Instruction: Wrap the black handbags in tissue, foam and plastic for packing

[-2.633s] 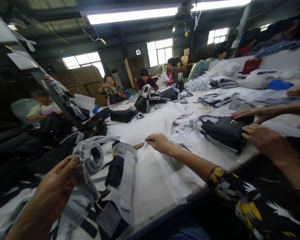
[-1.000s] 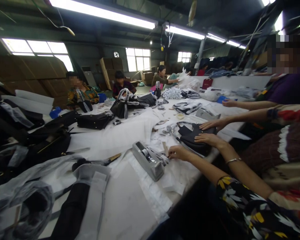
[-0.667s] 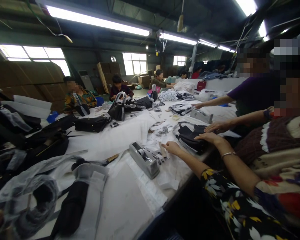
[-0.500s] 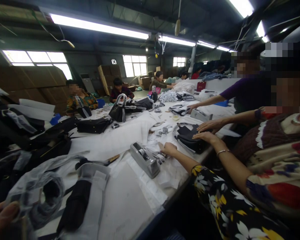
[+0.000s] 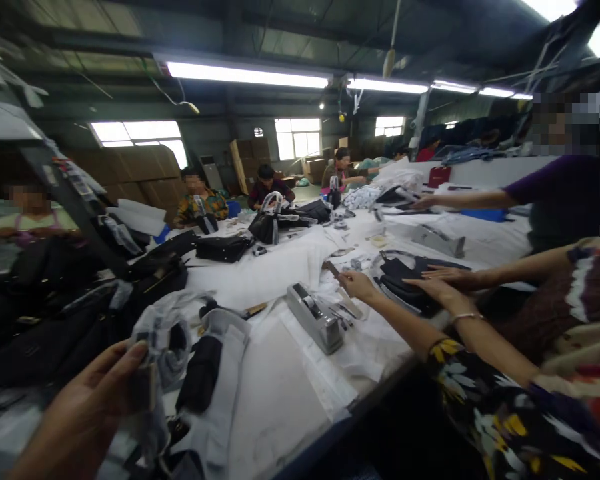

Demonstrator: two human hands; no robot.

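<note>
My left hand (image 5: 87, 400), at the lower left, pinches a plastic-wrapped strap (image 5: 167, 333) that loops above a black bag (image 5: 201, 373). The bag is partly covered by a pale sheet of wrapping. My right hand (image 5: 356, 284), in a floral sleeve, reaches across the table with its fingers closed on a flat brown strip (image 5: 331, 269); its kind is unclear. Just below that hand stands a grey tape dispenser (image 5: 316, 319). Thin metal tools (image 5: 341, 317) lie beside the dispenser, too small to name. The strap's lower end is blurred.
Close on the right, a co-worker's hands (image 5: 440, 280) press on a black bag (image 5: 400, 277). Another grey tape dispenser (image 5: 437, 240) stands behind it. Black bags (image 5: 224, 247) are piled along the left. White sheets (image 5: 260, 277) cover the table's middle. Several people sit at the far side.
My view has swung left. My left hand has come further into view with the wrapped strap. My right hand now holds the brown strip up off the table.
</note>
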